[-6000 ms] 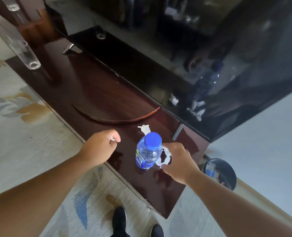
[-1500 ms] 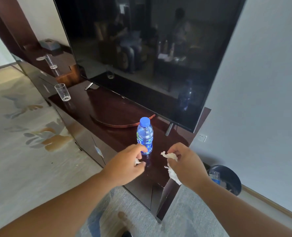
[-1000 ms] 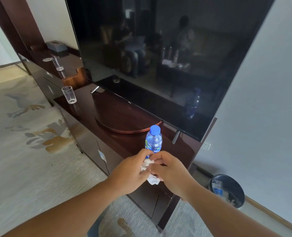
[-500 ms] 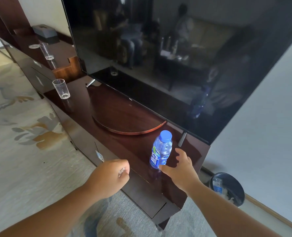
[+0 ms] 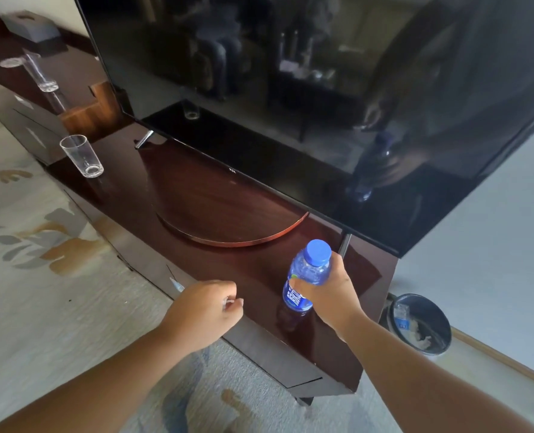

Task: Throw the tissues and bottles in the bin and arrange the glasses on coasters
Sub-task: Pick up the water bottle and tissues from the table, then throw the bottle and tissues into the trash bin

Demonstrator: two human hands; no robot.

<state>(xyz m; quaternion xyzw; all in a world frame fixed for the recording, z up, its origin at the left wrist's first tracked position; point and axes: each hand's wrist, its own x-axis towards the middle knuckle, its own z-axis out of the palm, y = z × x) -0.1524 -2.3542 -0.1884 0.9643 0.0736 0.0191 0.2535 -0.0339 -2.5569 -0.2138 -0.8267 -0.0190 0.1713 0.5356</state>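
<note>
The right hand point(image 5: 331, 295) grips a blue-capped clear plastic bottle point(image 5: 306, 276) on the dark glossy wooden table point(image 5: 197, 195); beside it, the left hand point(image 5: 206, 310) is fisted, contents unclear.

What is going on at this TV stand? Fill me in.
A person is clearing the TV stand. The right hand is wrapped around the blue-capped bottle, which stands upright on the stand. The left hand is closed in a fist, with something white between its fingers. The bin sits on the floor to the right. Two glasses remain at the left.
</note>
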